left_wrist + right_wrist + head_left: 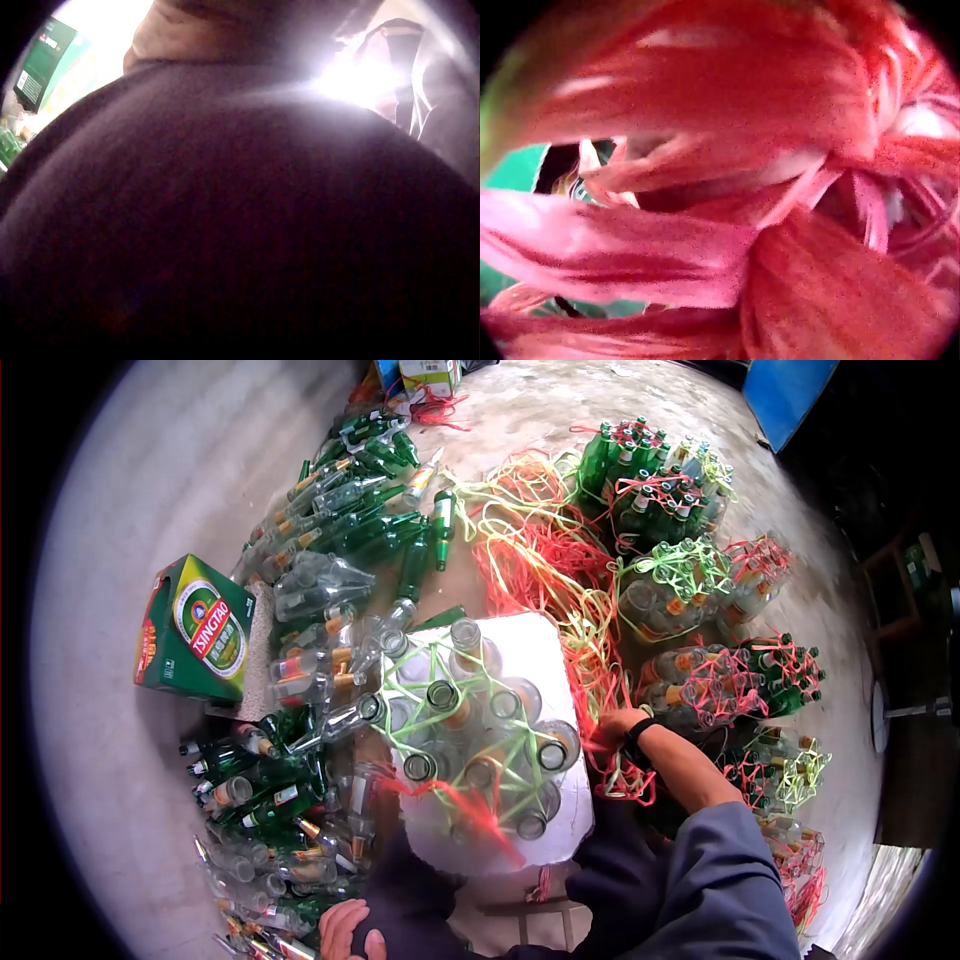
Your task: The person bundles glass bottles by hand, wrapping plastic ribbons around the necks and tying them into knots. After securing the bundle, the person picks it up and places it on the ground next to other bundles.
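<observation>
Clear bottles (480, 730) bound with green straps (400, 735) stand on a white board (540, 650) before the person, a red strap (455, 800) lying over their near side. The right hand (617, 728) reaches into a heap of red and yellow straps (575, 600) right of the board; its fingers are hidden among them. Red straps (705, 82) fill the right wrist view. The left hand (350, 932) rests on the dark-clothed leg at the bottom, fingers relaxed; part of it shows in the left wrist view (202, 34).
Loose green and clear bottles (320, 580) lie along the left, beside a green Tsingtao box (205, 630). Strapped bottle bundles (675, 585) stand at the right. A blue panel (790, 400) is at the back right.
</observation>
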Action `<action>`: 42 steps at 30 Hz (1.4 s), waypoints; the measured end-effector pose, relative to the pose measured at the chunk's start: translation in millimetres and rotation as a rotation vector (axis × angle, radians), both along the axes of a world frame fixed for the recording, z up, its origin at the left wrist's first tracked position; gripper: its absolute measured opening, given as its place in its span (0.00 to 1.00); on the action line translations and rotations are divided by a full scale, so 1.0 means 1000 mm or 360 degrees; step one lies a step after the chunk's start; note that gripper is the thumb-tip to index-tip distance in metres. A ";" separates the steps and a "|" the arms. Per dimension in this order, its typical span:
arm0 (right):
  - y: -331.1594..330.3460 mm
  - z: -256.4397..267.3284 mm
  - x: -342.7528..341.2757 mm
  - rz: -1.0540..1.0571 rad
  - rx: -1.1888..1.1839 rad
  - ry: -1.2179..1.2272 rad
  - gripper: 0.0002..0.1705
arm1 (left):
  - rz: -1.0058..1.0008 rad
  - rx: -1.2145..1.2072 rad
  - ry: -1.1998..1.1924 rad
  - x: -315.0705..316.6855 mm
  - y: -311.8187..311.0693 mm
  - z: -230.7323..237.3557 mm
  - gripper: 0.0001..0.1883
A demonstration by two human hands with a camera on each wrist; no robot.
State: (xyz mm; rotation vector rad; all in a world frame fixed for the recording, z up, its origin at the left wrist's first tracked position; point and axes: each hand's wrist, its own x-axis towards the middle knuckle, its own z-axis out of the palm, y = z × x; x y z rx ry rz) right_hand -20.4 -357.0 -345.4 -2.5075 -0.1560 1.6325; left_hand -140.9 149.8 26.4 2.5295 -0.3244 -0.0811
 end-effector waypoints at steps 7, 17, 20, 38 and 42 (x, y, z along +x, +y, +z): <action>-0.001 0.054 -0.079 -0.0236 -0.0093 -0.0278 0.27 | 0.0111 -0.0165 0.0026 -0.008 0.002 -0.002 0.15; 0.010 0.106 -0.129 -0.0287 -0.0008 -0.0320 0.41 | 0.0055 -0.0379 -0.0157 -0.015 0.018 -0.023 0.12; 0.010 0.113 -0.138 -0.0361 0.0021 -0.0449 0.35 | 0.0081 -0.0416 -0.0179 -0.019 0.022 -0.025 0.13; 0.017 0.118 -0.303 -0.0123 0.0700 -0.0911 0.21 | 0.0167 -0.0543 -0.0174 -0.034 0.038 -0.030 0.14; 0.060 0.155 -0.347 -0.0516 0.0513 -0.0652 0.26 | 0.0178 -0.0605 -0.0156 -0.036 0.043 -0.035 0.14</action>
